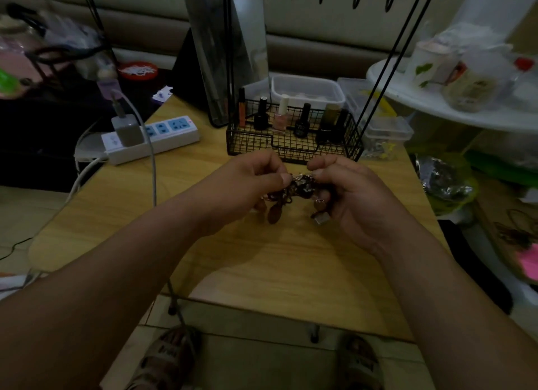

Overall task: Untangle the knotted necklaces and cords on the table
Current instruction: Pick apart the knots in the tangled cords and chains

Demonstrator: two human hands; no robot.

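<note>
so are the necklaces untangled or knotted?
Knotted. The necklaces form one dense clump pinched between the left hand and right hand; pendants dangle beneath, no strand pulled free.

The tangle of cords (300, 189) is too dark and blurred to tell one strand from another. Fingers of the left hand (247, 182) and right hand (352, 197) cover its two sides. Labels on the bottles (302, 121) in the far wire basket (291, 152) are unreadable. The bottom edge cuts off the sandalled feet (166, 360).
</note>
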